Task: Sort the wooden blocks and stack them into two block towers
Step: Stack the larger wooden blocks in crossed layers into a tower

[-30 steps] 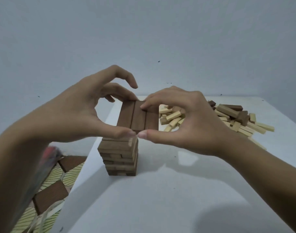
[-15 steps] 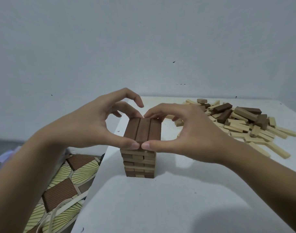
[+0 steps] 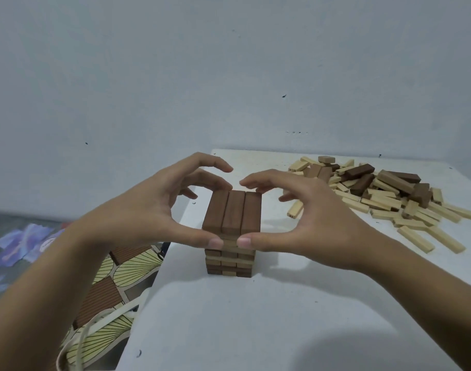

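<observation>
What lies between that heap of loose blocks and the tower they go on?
Nothing on the table does. Only the right hand, pinching the top of the tower, sits between it and the heap.

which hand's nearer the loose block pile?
Right. The right hand holds the tower on the side facing the pile; the left hand holds the opposite side, farther away.

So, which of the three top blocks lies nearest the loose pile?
The rightmost block, at the right hand; only its side faces the pile.
</observation>
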Motion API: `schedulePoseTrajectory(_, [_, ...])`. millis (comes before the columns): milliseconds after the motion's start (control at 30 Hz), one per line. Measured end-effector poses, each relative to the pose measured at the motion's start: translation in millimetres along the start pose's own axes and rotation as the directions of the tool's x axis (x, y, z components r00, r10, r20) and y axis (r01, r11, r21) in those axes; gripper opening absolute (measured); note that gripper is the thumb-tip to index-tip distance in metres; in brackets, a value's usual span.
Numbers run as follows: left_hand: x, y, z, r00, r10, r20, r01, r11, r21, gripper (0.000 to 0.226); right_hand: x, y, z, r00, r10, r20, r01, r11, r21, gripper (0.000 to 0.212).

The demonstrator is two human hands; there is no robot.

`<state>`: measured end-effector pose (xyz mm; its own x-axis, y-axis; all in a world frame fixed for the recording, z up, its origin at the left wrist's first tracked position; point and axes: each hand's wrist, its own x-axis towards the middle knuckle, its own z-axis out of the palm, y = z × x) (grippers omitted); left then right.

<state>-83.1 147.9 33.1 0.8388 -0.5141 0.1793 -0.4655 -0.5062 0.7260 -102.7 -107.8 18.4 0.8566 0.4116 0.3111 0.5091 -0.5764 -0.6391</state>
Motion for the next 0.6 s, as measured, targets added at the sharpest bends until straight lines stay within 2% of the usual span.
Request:
schedulePoseTrajectory(233, [-5,-10,11,0.994,-0.013,-0.105,-0.005,0.986,-0.168,0.081,-2,3,9,1.0,0.009,-0.007,-0.008,0.999,0.041,0.061])
schedulePoseTrajectory(600, [-2,-13,14,0.996,-0.006,-0.089,-0.012,0.978,-0.206,0.083,2,7,11,0.998,0.043,0.047,-0.046,0.996,0.072,0.059])
